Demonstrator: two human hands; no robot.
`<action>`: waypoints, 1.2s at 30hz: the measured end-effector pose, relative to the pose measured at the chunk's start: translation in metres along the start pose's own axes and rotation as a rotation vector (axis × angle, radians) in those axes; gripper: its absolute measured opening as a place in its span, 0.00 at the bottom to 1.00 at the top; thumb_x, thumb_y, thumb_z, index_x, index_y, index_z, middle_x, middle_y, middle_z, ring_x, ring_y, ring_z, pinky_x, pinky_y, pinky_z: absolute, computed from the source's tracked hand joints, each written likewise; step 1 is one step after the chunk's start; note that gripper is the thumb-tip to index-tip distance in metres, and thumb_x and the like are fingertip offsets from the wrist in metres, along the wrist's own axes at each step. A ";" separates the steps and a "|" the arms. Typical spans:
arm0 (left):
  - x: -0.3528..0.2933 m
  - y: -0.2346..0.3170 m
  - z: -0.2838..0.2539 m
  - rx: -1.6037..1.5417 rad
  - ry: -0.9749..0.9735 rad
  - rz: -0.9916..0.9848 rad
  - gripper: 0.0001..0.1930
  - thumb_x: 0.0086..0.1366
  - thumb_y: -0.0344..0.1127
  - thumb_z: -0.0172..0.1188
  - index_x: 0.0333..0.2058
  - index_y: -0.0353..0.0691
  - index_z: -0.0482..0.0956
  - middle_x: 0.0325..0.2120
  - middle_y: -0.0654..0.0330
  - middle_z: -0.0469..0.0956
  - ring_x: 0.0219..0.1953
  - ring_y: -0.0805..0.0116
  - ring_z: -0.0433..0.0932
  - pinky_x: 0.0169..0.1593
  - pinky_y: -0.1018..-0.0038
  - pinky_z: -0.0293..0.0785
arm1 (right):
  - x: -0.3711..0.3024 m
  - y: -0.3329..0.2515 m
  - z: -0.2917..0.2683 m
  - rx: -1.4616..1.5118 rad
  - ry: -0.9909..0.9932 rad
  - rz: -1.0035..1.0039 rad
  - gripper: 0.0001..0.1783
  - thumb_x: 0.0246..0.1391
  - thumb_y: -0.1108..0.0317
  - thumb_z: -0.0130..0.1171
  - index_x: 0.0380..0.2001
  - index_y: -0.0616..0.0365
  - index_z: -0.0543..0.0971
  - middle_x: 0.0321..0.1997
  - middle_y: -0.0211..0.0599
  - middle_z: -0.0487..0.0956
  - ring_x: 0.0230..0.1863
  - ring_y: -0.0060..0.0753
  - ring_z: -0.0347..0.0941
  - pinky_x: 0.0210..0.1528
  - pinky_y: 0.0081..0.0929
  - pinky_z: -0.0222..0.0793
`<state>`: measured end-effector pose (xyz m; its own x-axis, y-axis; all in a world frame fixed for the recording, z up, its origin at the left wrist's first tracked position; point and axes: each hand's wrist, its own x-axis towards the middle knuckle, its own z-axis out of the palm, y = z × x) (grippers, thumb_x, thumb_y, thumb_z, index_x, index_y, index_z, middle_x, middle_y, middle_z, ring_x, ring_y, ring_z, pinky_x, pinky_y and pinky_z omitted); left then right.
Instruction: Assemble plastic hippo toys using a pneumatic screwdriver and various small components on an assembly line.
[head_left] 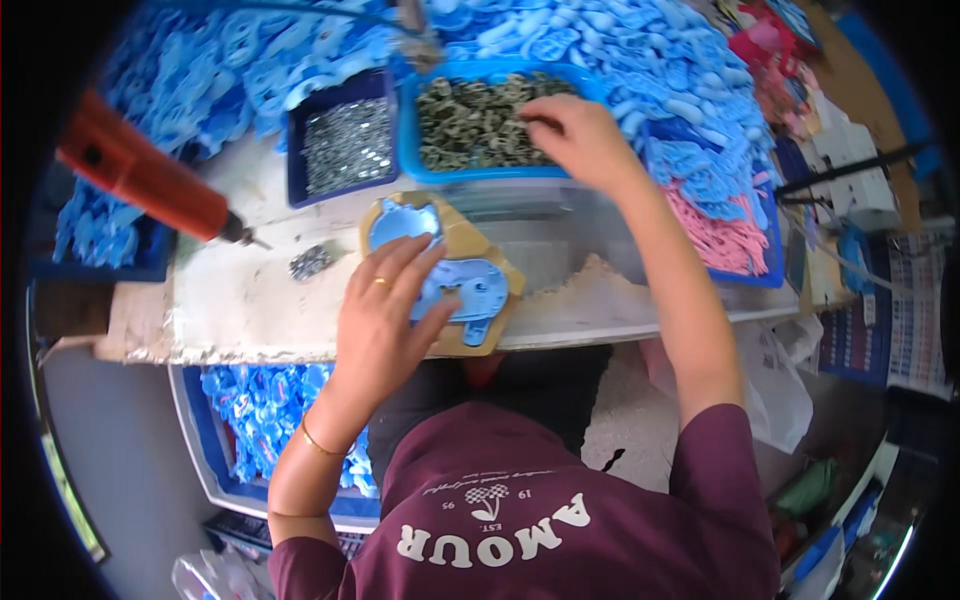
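Shirt [620,470]: maroon, pale print across it, closest to the lens.
Crate [300,516]: under the bench edge, filled with small blue parts [250,420].
Left hand [380,310]: laid over the work from the near side, with fingers loosely extended and thumb set apart; touching, not gripped round anything.
Flat blue piece [482,285]: on the jig, partly under the left hand, beside the thumb.
Round blue shell [400,222]: just beyond, near edge under the fingertips.
Jig [466,232]: tan, angular, beneath both pieces, on the pale bench [250,320].
Screw pile [310,262]: loose on the bench, left of the jig.
Driver [140,175]: orange, angled in from the left, tip toward the pile.
Right hand [570,135]: over the light-blue bin [490,174], with fingers bent down into grey-brown pieces [460,120]; cannot tell how far apart, or whether anything pinched.
Navy tray [296,160]: just left of the bin, holding shiny metal bits [350,145].
Heaps [620,40]: blue moulded parts, along the far side.
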<state>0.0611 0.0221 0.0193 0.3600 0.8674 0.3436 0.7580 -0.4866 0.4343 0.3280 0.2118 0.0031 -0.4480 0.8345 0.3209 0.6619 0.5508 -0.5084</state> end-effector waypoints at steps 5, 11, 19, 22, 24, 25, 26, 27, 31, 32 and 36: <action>0.015 0.019 0.012 -0.612 0.130 -0.318 0.19 0.65 0.29 0.66 0.54 0.36 0.79 0.49 0.52 0.82 0.47 0.60 0.83 0.49 0.66 0.81 | -0.053 -0.096 -0.017 0.850 -0.460 0.173 0.13 0.59 0.75 0.64 0.47 0.60 0.77 0.42 0.36 0.85 0.43 0.22 0.80 0.46 0.23 0.76; 0.017 0.033 0.032 -0.685 0.045 -0.207 0.07 0.67 0.27 0.66 0.43 0.34 0.84 0.43 0.56 0.84 0.43 0.69 0.84 0.43 0.75 0.83 | -0.106 -0.090 -0.024 0.892 -0.418 0.326 0.14 0.59 0.73 0.65 0.47 0.59 0.77 0.39 0.32 0.84 0.43 0.21 0.80 0.44 0.23 0.75; 0.000 0.021 0.023 -0.848 -0.024 -0.395 0.07 0.71 0.30 0.61 0.44 0.34 0.83 0.42 0.61 0.84 0.38 0.78 0.81 0.40 0.80 0.78 | -0.179 0.030 -0.123 -0.213 -0.024 0.579 0.11 0.53 0.78 0.65 0.41 0.62 0.83 0.34 0.37 0.85 0.36 0.27 0.81 0.39 0.24 0.76; 0.004 0.025 0.024 -0.828 -0.042 -0.385 0.08 0.72 0.30 0.61 0.45 0.34 0.83 0.41 0.61 0.84 0.38 0.77 0.81 0.41 0.80 0.78 | -0.186 0.057 -0.117 -0.177 -0.169 0.457 0.12 0.51 0.79 0.65 0.41 0.62 0.83 0.32 0.38 0.84 0.34 0.32 0.81 0.38 0.28 0.76; 0.005 0.027 0.023 -0.810 -0.053 -0.391 0.08 0.72 0.31 0.62 0.45 0.34 0.83 0.41 0.61 0.84 0.38 0.77 0.81 0.41 0.80 0.78 | -0.182 0.061 -0.116 -0.183 -0.199 0.472 0.10 0.49 0.78 0.65 0.38 0.62 0.83 0.31 0.40 0.83 0.34 0.36 0.81 0.37 0.31 0.75; 0.006 0.027 0.023 -0.801 -0.060 -0.384 0.08 0.72 0.31 0.62 0.45 0.34 0.83 0.41 0.61 0.85 0.38 0.76 0.82 0.42 0.80 0.78 | -0.178 0.059 -0.116 -0.188 -0.229 0.485 0.09 0.48 0.77 0.65 0.36 0.61 0.83 0.30 0.42 0.83 0.33 0.40 0.81 0.37 0.35 0.74; 0.005 0.026 0.022 -0.792 -0.067 -0.378 0.08 0.71 0.31 0.62 0.45 0.34 0.83 0.41 0.61 0.85 0.39 0.76 0.82 0.42 0.80 0.78 | -0.177 0.059 -0.117 -0.185 -0.232 0.481 0.09 0.48 0.77 0.65 0.36 0.61 0.83 0.30 0.42 0.83 0.33 0.40 0.81 0.37 0.35 0.74; 0.004 0.024 0.022 -0.790 -0.063 -0.383 0.08 0.71 0.31 0.62 0.45 0.34 0.83 0.41 0.61 0.85 0.39 0.76 0.82 0.42 0.80 0.78 | -0.178 0.060 -0.120 -0.127 -0.233 0.455 0.08 0.49 0.77 0.64 0.36 0.62 0.83 0.31 0.41 0.82 0.33 0.40 0.80 0.37 0.35 0.74; 0.001 0.018 0.021 -0.862 -0.062 -0.459 0.09 0.72 0.30 0.61 0.46 0.33 0.82 0.40 0.60 0.85 0.39 0.75 0.82 0.42 0.79 0.79 | -0.176 0.053 -0.143 -0.070 -0.188 0.388 0.07 0.52 0.77 0.63 0.35 0.62 0.83 0.33 0.41 0.79 0.36 0.38 0.77 0.39 0.32 0.72; 0.000 0.018 0.021 -0.948 -0.055 -0.510 0.09 0.72 0.30 0.61 0.46 0.32 0.82 0.40 0.59 0.84 0.39 0.75 0.82 0.42 0.79 0.79 | -0.178 0.059 -0.151 -0.147 -0.233 0.353 0.09 0.54 0.77 0.64 0.40 0.62 0.83 0.36 0.34 0.77 0.36 0.30 0.75 0.41 0.25 0.72; -0.001 0.011 0.018 -0.922 -0.103 -0.525 0.11 0.73 0.31 0.59 0.48 0.31 0.81 0.40 0.57 0.85 0.41 0.73 0.83 0.44 0.78 0.80 | -0.156 0.023 -0.160 -0.348 -0.260 0.302 0.08 0.55 0.77 0.63 0.39 0.62 0.84 0.36 0.33 0.78 0.37 0.27 0.76 0.41 0.25 0.72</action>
<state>0.0787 0.0175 0.0084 0.1844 0.9751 -0.1234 0.1426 0.0976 0.9849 0.5092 0.0974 0.0688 -0.3115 0.9498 -0.0301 0.9252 0.2959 -0.2377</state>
